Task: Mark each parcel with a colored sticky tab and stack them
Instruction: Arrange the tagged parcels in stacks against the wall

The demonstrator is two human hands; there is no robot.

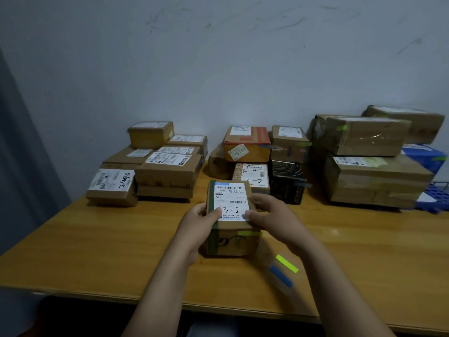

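A small cardboard parcel with a white label marked "3-2" is held over the wooden table, near its middle. A yellow-green sticky tab sits on the parcel's front top edge. My left hand grips its left side and my right hand grips its right side, thumbs on the label. On the table to the right lie a loose yellow tab and a blue tab.
Piles of parcels stand along the wall: a left group, a middle group with a black box, and large taped boxes at the right. A blue rack sits at the far right edge.
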